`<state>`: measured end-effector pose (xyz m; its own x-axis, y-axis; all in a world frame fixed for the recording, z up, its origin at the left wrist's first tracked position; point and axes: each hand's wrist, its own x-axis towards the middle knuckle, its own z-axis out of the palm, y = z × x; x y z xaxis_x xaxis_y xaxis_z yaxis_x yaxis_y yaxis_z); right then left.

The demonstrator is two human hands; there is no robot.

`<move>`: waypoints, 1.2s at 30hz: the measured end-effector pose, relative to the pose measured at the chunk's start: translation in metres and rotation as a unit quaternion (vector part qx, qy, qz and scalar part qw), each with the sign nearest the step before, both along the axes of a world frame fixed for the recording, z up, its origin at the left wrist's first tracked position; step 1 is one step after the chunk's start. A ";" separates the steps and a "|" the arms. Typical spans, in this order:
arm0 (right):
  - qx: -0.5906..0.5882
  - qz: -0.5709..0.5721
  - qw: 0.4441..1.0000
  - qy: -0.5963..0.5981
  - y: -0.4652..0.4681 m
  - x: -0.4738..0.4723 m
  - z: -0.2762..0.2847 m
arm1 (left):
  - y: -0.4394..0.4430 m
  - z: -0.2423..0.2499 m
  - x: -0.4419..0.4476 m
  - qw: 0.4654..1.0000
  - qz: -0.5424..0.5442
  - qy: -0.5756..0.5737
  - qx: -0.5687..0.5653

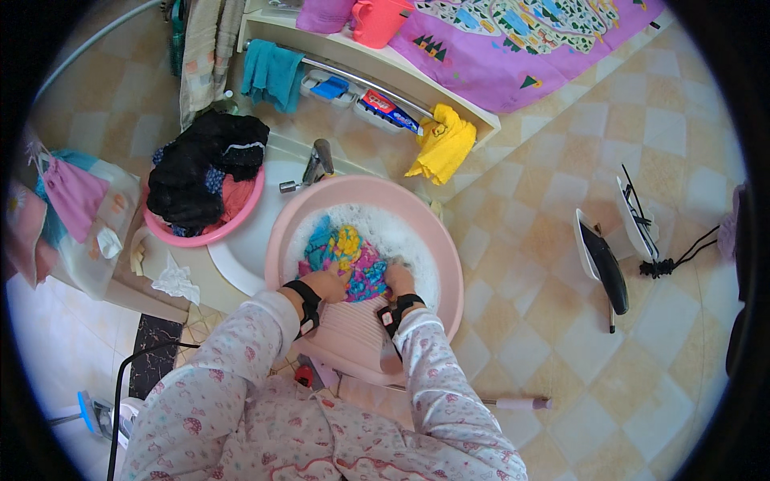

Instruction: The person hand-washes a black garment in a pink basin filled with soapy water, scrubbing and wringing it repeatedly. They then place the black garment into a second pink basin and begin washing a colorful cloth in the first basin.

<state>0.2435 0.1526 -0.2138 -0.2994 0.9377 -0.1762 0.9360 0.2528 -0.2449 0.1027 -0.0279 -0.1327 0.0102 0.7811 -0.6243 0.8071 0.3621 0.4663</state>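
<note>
A large pink plastic washbasin (pixel 454 258) with a ribbed washboard (pixel 352 330) moulded into its near side holds sudsy water. In the suds lies a wet multicoloured cloth (pixel 364 270), patterned in blue, pink and yellow. My left hand (pixel 328 284) is on the cloth's near left edge, just above the washboard. At the cloth's right side, my right hand (pixel 398 279) is partly in the foam, its fingers mostly hidden. How firmly either hand grips the cloth cannot be told. Both wrists wear black straps.
Behind the basin stands a chrome faucet (pixel 319 159) over a white sink (pixel 234 258). A smaller pink basin (pixel 257 207) heaped with dark clothes (pixel 204 168) sits at the left. A shelf (pixel 490 123) with a rail carries a yellow cloth (pixel 444 144) and a teal cloth (pixel 272 72). Crumpled tissue (pixel 176 279) lies at left.
</note>
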 end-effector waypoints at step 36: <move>0.004 0.245 0.969 -0.020 -0.064 -0.006 0.022 | 0.011 -0.019 -0.005 1.000 -0.024 0.013 -0.008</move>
<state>0.2373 0.0889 -0.1918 -0.7023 0.6860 -0.1904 0.7118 0.6714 -0.2064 0.0975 -0.0167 -0.1513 0.0308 0.7700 -0.6373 0.8348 0.3307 0.4401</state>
